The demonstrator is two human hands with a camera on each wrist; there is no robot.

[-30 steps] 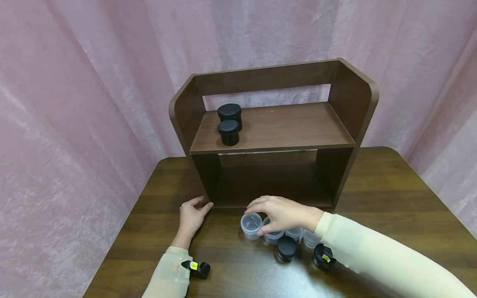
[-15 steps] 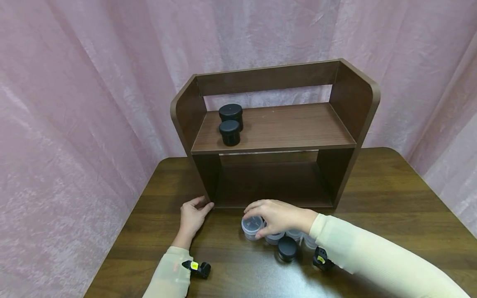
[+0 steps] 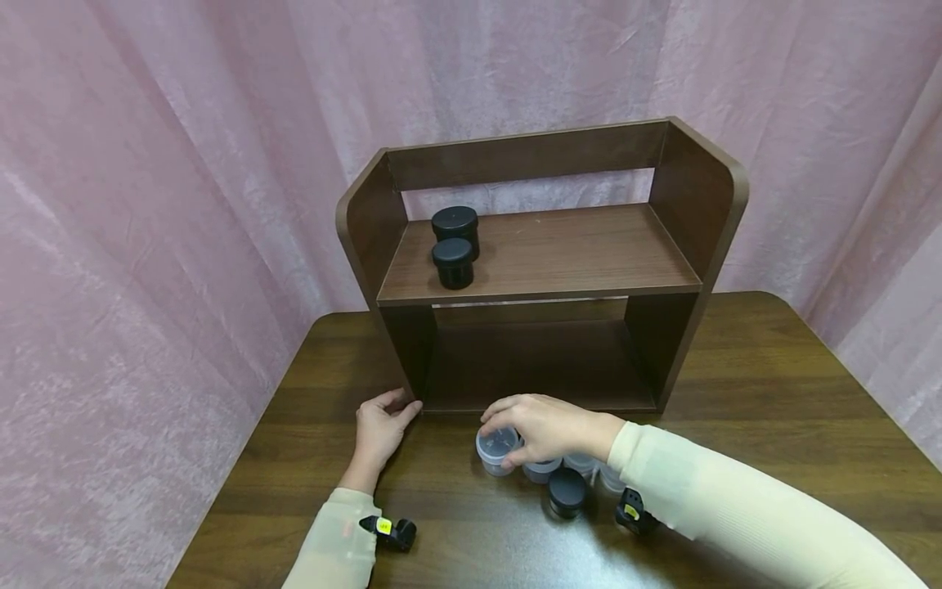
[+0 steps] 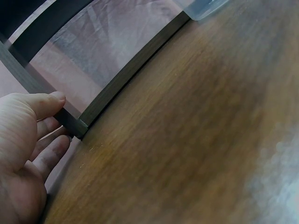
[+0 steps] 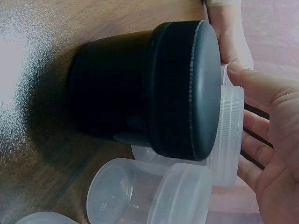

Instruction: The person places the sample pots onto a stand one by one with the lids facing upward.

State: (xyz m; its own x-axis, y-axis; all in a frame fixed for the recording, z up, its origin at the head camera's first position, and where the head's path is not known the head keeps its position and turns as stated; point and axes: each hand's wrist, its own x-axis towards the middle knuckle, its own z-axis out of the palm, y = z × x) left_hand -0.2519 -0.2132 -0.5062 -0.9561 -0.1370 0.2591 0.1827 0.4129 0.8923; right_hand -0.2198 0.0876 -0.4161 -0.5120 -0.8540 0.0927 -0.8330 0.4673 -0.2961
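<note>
Head view: the left hand [image 3: 378, 429] pinches the wooden shelf unit [image 3: 570, 249], seemingly to steady it, while the right hand [image 3: 548, 427] grips a clear lidded jar [image 3: 494, 452]

The left sleeve [image 3: 331, 540] and right sleeve [image 3: 765, 511] were pale cream, the right one finely ribbed with a greenish patch [image 3: 673, 465] near its cuff [image 3: 624, 442]. A black left wrist camera [image 3: 401, 534] and black right wrist camera [image 3: 640, 523] each bore a yellow label [image 3: 383, 525]. The left hand [image 3: 379, 429] and right hand [image 3: 550, 427] were bare.
</note>
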